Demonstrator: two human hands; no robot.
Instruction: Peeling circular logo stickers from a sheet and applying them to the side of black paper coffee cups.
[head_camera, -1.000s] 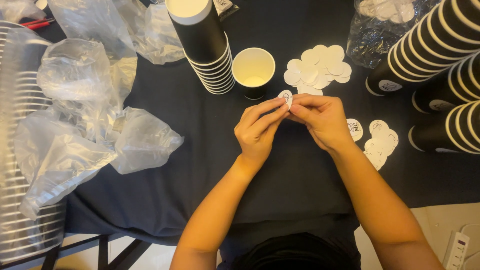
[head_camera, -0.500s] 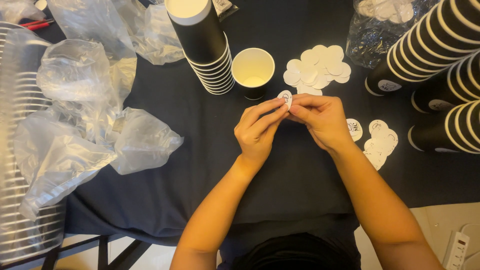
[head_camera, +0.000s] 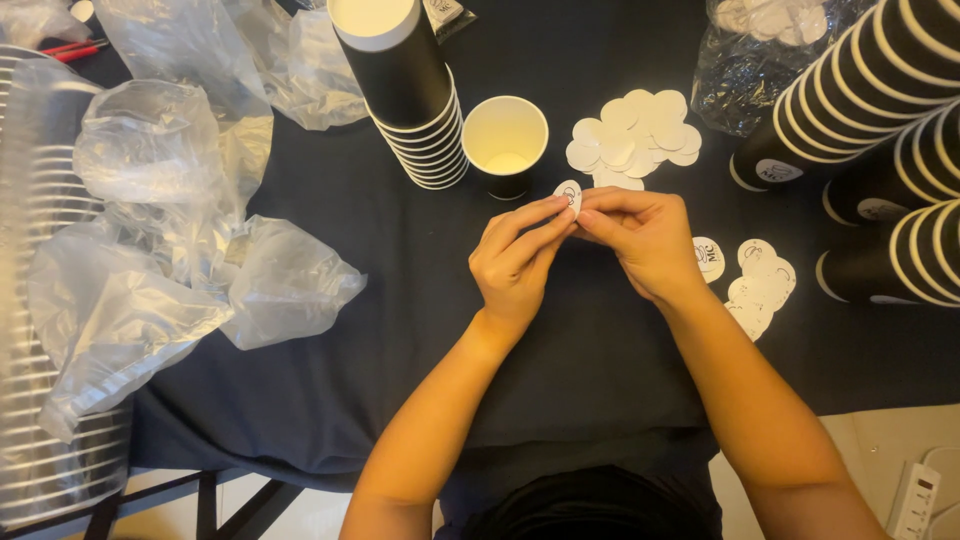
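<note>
My left hand (head_camera: 520, 260) and my right hand (head_camera: 645, 240) meet at the middle of the dark-clothed table, fingertips pinched together on one small round white sticker (head_camera: 569, 194). Just beyond the fingers stands a single black paper cup (head_camera: 505, 142), upright and open, with a white inside. To its right lies a heap of round white discs (head_camera: 635, 135). A second cluster of round white stickers (head_camera: 755, 280) lies right of my right wrist.
A tall stack of black cups (head_camera: 405, 85) stands left of the single cup. Several stacks of black cups (head_camera: 880, 130) lie at the right. Crumpled clear plastic bags (head_camera: 170, 250) and stacked clear lids (head_camera: 40, 300) fill the left. A white power strip (head_camera: 915, 500) lies on the floor.
</note>
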